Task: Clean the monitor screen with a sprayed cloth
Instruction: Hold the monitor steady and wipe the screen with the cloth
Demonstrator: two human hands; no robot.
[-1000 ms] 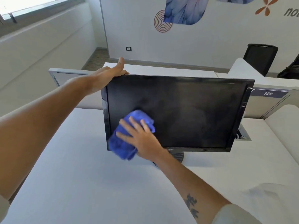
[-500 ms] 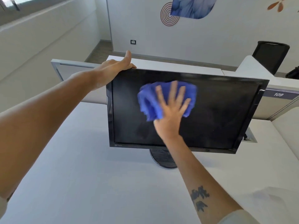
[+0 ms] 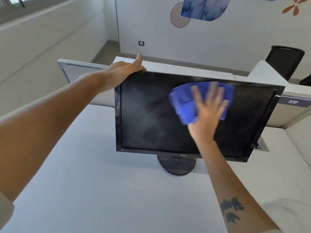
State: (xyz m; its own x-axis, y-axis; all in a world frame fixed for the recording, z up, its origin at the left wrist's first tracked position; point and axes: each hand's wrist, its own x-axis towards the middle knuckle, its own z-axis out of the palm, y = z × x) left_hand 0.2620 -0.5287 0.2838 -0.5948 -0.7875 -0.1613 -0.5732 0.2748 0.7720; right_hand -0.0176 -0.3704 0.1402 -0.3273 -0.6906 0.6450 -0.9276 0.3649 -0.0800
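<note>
Blue cloth (image 3: pixel 184 105) near monitor (image 3: pixel 151 118) top edge, right hand (image 3: pixel 207 113) pressing

Your right hand (image 3: pixel 206 113) is smeared by motion blur, so you cannot count its fingers cleanly, and it covers the middle of the blue cloth (image 3: pixel 184 105), whose edges are blurred too. At 11 o'clock of the monitor (image 3: pixel 151 115), your left hand (image 3: pixel 121 73) hides the top corner, and its fingers go out of sight behind the casing. The round stand (image 3: pixel 176 165) is half hidden under the bezel. Both elbows are cut off by the frame's edge.
</note>
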